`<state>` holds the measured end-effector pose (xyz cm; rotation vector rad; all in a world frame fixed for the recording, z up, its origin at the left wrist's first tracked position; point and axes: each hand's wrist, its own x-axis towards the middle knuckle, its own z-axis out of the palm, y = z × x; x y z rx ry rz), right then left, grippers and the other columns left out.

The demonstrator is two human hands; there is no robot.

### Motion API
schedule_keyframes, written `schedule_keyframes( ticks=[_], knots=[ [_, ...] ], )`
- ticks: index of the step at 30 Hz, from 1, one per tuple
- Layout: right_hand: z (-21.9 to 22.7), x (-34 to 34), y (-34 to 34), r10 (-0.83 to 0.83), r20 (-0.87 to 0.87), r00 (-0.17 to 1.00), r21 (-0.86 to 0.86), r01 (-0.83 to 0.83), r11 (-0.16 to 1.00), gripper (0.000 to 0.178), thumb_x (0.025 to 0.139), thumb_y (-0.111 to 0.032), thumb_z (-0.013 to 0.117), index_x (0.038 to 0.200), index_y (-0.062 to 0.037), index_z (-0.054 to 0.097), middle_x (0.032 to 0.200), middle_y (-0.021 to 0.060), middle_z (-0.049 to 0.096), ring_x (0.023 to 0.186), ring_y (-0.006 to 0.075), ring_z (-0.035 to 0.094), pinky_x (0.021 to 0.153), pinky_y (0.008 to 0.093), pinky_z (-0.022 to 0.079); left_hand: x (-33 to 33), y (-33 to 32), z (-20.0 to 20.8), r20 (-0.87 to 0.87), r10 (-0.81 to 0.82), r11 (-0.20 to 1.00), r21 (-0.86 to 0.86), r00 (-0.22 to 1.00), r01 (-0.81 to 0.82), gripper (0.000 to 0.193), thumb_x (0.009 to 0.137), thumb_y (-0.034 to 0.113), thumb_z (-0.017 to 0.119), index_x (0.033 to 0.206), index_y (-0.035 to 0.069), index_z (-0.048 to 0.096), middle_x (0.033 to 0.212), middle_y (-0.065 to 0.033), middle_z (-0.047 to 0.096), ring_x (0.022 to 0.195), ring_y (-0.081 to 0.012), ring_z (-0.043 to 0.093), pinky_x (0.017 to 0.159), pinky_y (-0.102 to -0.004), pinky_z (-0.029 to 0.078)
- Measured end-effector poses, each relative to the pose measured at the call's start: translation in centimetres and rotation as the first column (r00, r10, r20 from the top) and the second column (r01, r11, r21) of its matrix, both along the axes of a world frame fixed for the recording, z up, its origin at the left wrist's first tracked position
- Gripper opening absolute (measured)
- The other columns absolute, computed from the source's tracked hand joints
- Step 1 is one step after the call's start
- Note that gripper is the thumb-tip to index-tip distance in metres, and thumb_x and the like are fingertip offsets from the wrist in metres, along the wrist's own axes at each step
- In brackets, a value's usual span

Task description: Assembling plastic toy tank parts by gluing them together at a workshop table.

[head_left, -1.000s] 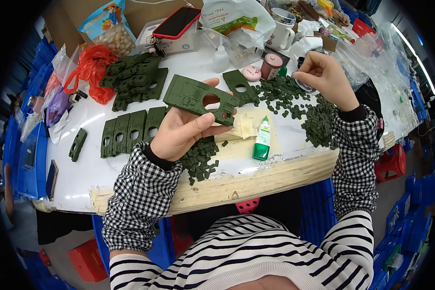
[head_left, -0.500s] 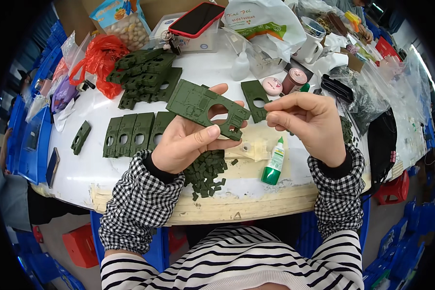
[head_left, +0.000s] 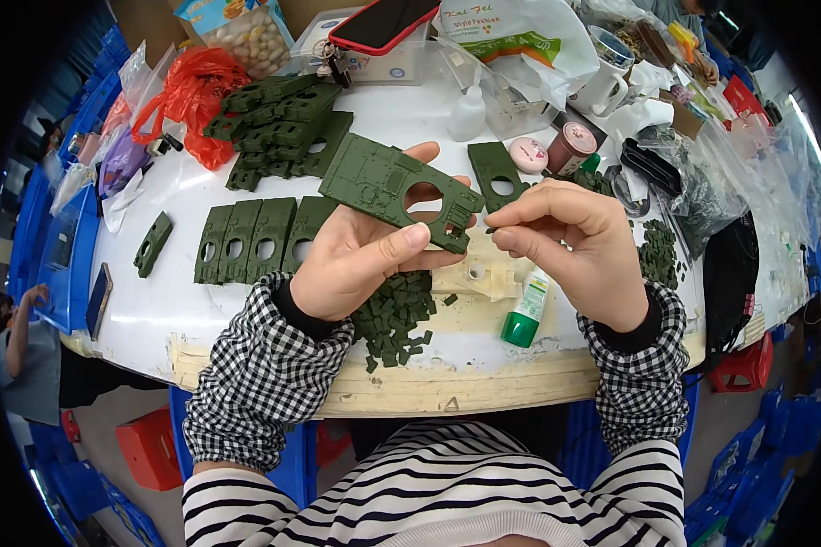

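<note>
Presently, left hand (head_left: 351,260) holds dark-green plastic hull (head_left: 367,182), round-holed, above white desk (head_left: 150,314); right hand (head_left: 579,242) pinches tiny dark piece (head_left: 490,231) beside its right end, seemingly unattached; green rectangular plastic chips (head_left: 392,314) left loose nearer.

Red stool (head_left: 150,448) on grey floor (head_left: 97,436)

the right hand (head_left: 579,255) has moved in: a second ago it was near the heap of small green pieces (head_left: 659,251), well to the right of the green hull (head_left: 374,182); it is now just beside the hull's right end. a small dark piece (head_left: 490,230) now shows at its fingertips; contact with the hull i cannot confirm. right of the hull, the hand now hides the nozzle of the bottle (head_left: 523,319). far left of the hull, a co-worker's hand (head_left: 35,296) has come into view.
</note>
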<state>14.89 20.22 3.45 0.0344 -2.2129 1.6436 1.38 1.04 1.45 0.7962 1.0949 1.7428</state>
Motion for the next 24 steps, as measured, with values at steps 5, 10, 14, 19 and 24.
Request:
schedule_keyframes(
  ticks=[5,10,14,19,24],
  knots=[
    [0.6,0.4,-0.5,0.002,0.162,0.987,-0.094,0.013,0.995,0.011,0.087,-0.003,0.073,0.095,0.0045,0.07,0.089,0.0055,0.071,0.076,0.0075,0.066,0.068,0.0202,0.054,0.0,0.0,-0.2,-0.031,0.004,1.0,-0.004,1.0,-0.005,0.076,0.097,0.017,0.059,0.156,0.005,0.014,0.15,-0.023,0.038,0.134,-0.0301,0.049,0.105,-0.0443,0.05],
    [-0.1,0.1,-0.6,0.021,-0.019,1.0,0.038,-0.021,0.999,0.01,0.087,-0.003,0.074,0.093,0.004,0.07,0.087,0.005,0.072,0.073,0.0065,0.066,0.066,0.0195,0.053,0.2,-0.1,0.1,-0.049,0.004,1.0,-0.015,0.999,-0.005,0.076,0.096,0.017,0.06,0.156,0.004,0.014,0.149,-0.0229,0.039,0.134,-0.03,0.049,0.105,-0.0442,0.05],
    [0.2,0.5,-1.2,-0.01,0.002,1.0,0.03,0.01,0.999,0.009,0.086,-0.003,0.074,0.091,0.0036,0.07,0.085,0.0046,0.072,0.071,0.0062,0.065,0.065,0.0194,0.053,0.2,-0.1,0.1,-0.055,-0.012,1.0,-0.013,0.998,0.012,0.076,0.096,0.016,0.059,0.156,0.004,0.014,0.148,-0.0232,0.039,0.134,-0.0301,0.049,0.105,-0.0445,0.05],
    [0.5,0.6,-1.4,-0.015,0.009,1.0,0.071,0.015,0.997,0.006,0.084,-0.002,0.075,0.088,0.0012,0.07,0.084,0.0053,0.07,0.072,0.0082,0.065,0.064,0.0198,0.052,0.1,0.0,-0.2,-0.061,-0.016,1.0,-0.008,0.998,0.015,0.075,0.096,0.016,0.059,0.156,0.005,0.015,0.148,-0.0222,0.039,0.133,-0.0305,0.049,0.105,-0.0453,0.05],
    [0.1,-0.1,-1.0,0.013,-0.218,0.976,0.386,0.074,0.919,0.008,0.078,-0.004,0.077,0.083,-0.005,0.07,0.102,0.0097,0.066,0.09,0.0184,0.064,0.078,0.0293,0.051,0.3,0.0,-0.3,-0.061,-0.008,1.0,-0.002,0.998,0.008,0.075,0.096,0.016,0.059,0.156,0.005,0.016,0.145,-0.0191,0.042,0.131,-0.0303,0.051,0.104,-0.0462,0.051]
  ],
)
